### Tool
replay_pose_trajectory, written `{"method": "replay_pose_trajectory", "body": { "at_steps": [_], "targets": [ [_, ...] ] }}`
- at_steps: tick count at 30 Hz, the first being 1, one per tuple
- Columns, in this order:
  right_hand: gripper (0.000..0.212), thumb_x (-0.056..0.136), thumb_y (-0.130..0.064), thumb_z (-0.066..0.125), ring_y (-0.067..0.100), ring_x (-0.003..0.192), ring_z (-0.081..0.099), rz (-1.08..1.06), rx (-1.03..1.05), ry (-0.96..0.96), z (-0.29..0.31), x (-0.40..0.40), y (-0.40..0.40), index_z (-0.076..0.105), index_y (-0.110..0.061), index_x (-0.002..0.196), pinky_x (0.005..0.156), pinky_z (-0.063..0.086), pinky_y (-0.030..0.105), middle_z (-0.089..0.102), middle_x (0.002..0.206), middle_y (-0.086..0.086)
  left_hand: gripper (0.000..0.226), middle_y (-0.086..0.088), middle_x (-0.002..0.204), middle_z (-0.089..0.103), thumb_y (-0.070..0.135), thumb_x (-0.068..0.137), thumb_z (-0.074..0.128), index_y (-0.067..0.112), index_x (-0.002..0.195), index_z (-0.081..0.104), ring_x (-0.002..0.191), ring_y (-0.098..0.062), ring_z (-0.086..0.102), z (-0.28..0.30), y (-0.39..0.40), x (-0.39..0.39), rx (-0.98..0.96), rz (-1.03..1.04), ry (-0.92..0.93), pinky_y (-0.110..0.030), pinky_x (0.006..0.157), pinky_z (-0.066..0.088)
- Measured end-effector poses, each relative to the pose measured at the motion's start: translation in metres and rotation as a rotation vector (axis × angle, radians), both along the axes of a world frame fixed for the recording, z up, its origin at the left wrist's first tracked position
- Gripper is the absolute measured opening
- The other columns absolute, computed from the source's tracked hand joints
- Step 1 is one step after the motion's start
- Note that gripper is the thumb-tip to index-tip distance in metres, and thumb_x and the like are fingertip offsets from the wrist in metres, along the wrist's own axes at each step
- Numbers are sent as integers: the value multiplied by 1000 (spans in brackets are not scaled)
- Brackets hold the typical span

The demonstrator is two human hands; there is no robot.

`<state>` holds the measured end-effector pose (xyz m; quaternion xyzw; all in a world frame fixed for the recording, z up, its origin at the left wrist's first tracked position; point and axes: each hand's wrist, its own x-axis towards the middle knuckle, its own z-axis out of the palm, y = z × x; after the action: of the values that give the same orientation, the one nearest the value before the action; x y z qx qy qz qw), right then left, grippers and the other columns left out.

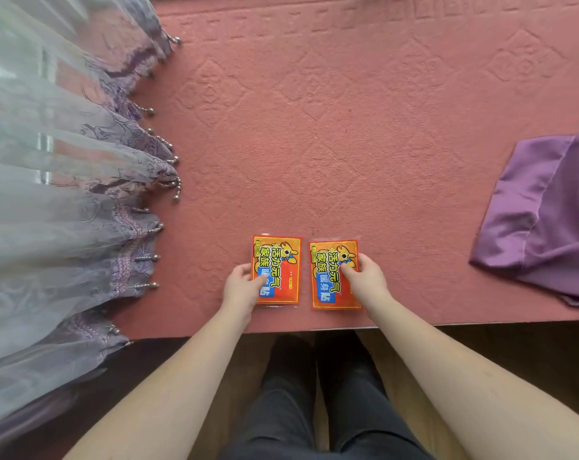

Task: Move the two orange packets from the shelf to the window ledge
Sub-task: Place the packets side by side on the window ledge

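Note:
Two orange packets with yellow and blue print lie flat side by side on a pink patterned mat (347,127), close to its near edge. My left hand (243,287) grips the left packet (281,260) at its left side, thumb on top. The right packet (331,277) is gripped at its right side by my right hand (366,280), thumb pressed on its face. A narrow gap separates the two packets.
Sheer grey-purple curtains with beaded fringe (82,194) hang over the mat's left side. A folded purple cloth (546,214) lies at the right. Below the mat's edge are a wooden floor and my dark-trousered legs (314,410).

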<state>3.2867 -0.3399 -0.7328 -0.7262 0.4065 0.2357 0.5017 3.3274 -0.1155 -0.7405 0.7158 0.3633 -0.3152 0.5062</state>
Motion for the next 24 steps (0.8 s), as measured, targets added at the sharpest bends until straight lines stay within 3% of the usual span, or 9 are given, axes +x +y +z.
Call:
{"method": "replay_pose_trajectory", "body": {
  "at_steps": [2,7,12,15,19,24],
  "targets": [
    [25,92,-21,56,20,95,59,78,-125,-5,2,1,2,60,-14,116,83,44,31,66,103,0,32,-7,107,67,8,89,64,9,120,57,83,-19,68,-1,1,1,96,-48,-37,-31,70,55],
    [34,92,-18,54,30,112,56,72,-284,-3,-2,-4,4,59,-11,125,94,42,37,62,119,12,24,-1,96,67,15,92,57,9,114,64,84,-18,64,-3,3,1,264,-159,-117,-34,77,54],
    [33,89,-10,55,25,105,63,-63,-249,10,-3,-6,4,60,-16,121,95,48,42,70,113,4,18,7,79,64,10,91,55,13,106,63,82,-21,67,-6,7,-1,303,-240,-118,-38,76,56],
    [31,90,-7,55,21,101,63,-107,-231,-6,-4,-5,4,61,-17,119,94,49,40,70,109,1,13,3,84,65,11,91,56,16,103,61,80,-19,66,-5,7,-1,307,-275,-141,-33,69,54],
    [29,92,-6,54,14,92,59,-113,-242,-38,-5,-4,3,62,-15,118,92,48,34,66,102,-2,12,3,86,67,14,90,58,21,99,61,84,-20,68,-8,8,-2,328,-293,-164,-40,77,57],
    [24,90,-6,56,18,95,63,-111,-267,-64,-12,-7,2,64,-13,112,88,50,34,69,104,2,15,-1,90,67,12,90,59,13,104,64,83,-19,64,-9,7,-4,358,-311,-210,-35,76,54]
  ]
}}
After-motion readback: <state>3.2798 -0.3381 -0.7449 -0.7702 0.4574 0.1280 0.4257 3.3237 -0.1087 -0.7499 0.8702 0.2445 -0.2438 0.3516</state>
